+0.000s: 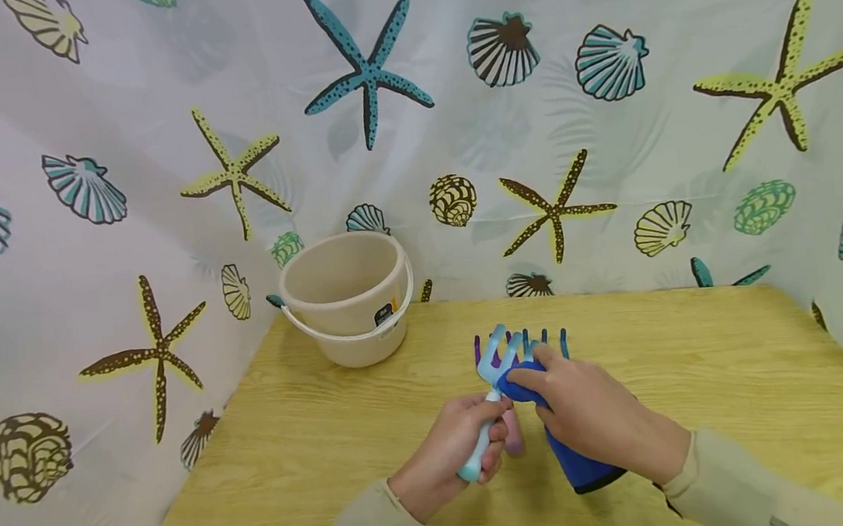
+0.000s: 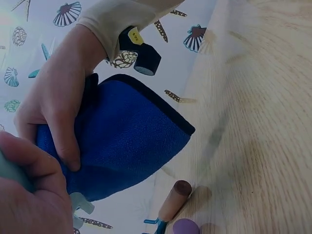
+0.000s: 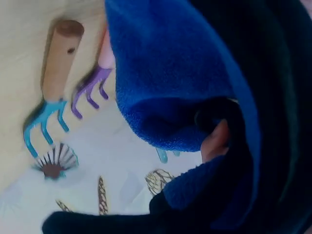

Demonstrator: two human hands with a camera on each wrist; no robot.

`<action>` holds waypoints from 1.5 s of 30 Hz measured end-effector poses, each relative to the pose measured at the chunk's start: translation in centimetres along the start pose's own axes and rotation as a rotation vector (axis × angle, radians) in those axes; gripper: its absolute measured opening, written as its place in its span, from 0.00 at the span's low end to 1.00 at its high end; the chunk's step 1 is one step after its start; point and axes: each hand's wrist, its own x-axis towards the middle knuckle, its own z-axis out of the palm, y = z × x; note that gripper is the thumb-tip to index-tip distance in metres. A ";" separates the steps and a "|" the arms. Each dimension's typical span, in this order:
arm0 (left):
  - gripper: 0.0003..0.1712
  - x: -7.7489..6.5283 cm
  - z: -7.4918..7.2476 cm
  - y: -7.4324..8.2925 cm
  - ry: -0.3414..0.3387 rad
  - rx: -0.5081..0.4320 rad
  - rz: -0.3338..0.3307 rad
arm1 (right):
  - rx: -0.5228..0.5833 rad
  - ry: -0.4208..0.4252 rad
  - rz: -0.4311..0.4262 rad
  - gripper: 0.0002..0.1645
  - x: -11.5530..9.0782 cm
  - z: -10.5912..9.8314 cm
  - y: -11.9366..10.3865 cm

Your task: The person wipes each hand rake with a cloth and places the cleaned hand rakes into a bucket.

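Blue cloth (image 1: 568, 442) is pinched in my right hand (image 1: 593, 415) over the bench (image 1: 739, 369), wiping the pale rake (image 1: 493, 374) that my left hand (image 1: 449, 453) grips by its handle; next, I'd say, rub between the tines.

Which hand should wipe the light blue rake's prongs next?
The right hand, probably. It already grips the blue cloth and presses it against the light blue rake, while the left hand is wrapped round the rake's handle, steadying it above the table.
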 end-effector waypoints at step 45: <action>0.14 -0.7 0.0 -0.1 -0.027 0.012 0.018 | -0.338 0.267 -0.134 0.24 2.2 0.4 1.5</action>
